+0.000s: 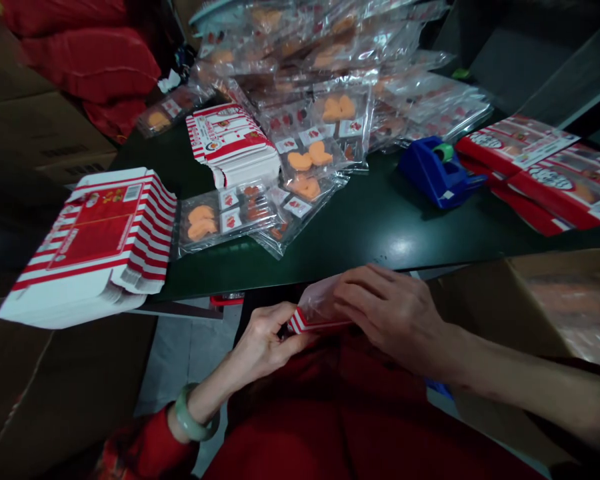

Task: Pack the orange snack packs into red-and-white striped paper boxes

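Holding a bagged striped carton [313,312], left fingers [280,319] clamp one end, right fingers [363,288] its top.

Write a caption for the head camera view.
Left hand and right hand hold a red-striped carton and clear bag by a green table.

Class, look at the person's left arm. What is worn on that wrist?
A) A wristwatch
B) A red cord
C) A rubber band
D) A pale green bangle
D. A pale green bangle circles the wrist, between the left hand and the red sleeve.
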Demonstrator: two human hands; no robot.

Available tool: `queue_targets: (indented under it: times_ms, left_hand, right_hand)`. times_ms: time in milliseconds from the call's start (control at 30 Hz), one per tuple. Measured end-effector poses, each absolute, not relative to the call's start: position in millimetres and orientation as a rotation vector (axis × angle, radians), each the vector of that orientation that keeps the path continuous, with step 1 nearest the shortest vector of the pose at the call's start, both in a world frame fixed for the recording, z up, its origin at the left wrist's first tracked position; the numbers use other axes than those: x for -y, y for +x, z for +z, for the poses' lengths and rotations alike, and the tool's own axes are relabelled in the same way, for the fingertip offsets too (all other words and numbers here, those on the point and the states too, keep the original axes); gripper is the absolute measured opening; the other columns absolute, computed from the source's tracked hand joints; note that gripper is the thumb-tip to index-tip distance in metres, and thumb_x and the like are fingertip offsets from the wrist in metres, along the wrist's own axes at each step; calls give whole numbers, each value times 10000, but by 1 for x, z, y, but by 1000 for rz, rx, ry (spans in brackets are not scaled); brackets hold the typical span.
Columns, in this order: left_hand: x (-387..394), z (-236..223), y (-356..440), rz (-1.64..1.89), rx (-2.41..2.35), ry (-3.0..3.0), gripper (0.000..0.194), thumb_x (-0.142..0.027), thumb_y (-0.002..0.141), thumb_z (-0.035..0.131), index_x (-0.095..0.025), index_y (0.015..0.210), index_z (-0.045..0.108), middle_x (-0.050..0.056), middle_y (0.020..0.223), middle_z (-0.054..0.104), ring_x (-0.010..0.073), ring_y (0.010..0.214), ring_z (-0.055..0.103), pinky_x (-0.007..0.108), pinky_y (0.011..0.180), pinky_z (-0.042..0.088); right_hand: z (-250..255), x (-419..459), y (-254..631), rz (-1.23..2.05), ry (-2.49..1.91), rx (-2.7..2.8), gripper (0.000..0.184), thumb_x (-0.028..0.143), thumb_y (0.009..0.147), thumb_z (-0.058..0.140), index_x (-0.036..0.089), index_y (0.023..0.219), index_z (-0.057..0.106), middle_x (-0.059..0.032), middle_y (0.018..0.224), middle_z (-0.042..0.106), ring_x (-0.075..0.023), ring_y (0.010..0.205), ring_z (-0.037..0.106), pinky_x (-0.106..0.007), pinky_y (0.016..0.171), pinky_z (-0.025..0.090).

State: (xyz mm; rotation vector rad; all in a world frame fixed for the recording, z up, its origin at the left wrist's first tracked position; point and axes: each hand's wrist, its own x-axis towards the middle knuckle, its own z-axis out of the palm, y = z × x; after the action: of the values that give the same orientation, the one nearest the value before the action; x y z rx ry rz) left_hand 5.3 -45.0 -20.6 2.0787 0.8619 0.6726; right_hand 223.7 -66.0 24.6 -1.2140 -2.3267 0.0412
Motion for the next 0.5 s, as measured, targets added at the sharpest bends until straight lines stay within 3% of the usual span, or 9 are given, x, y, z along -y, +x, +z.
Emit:
queue_targets:
  times_ms: [100,233,500]
  left_hand:
    - [44,-22,5,662,-911,2047,117,-217,825,570,-134,745,592,-28,627,538,86,548,475,192,516,359]
    - [44,-27,8,702,-917,2015,136,-222,821,555,-141,712,566,-28,622,528,91,555,467,199,521,364]
    - [47,-32,8,694,-912,1987,130,-223,808,585,-140,708,581,-15,631,554,99,561,487,212,541,378]
  right_hand:
    - [23,69,217,-197,-1026,2323,189,95,883,484,116,996,634,-106,857,663,-197,778,577,-312,668,455]
    - [21,67,211,-188,-872,2433,285,110,915,401,87,1116,600,-98,820,663,-191,741,579,-323,648,469]
    - [19,64,214,332,-984,2547,343,49,827,464,116,1139,591,-116,1013,654,-205,953,602,-351,818,501]
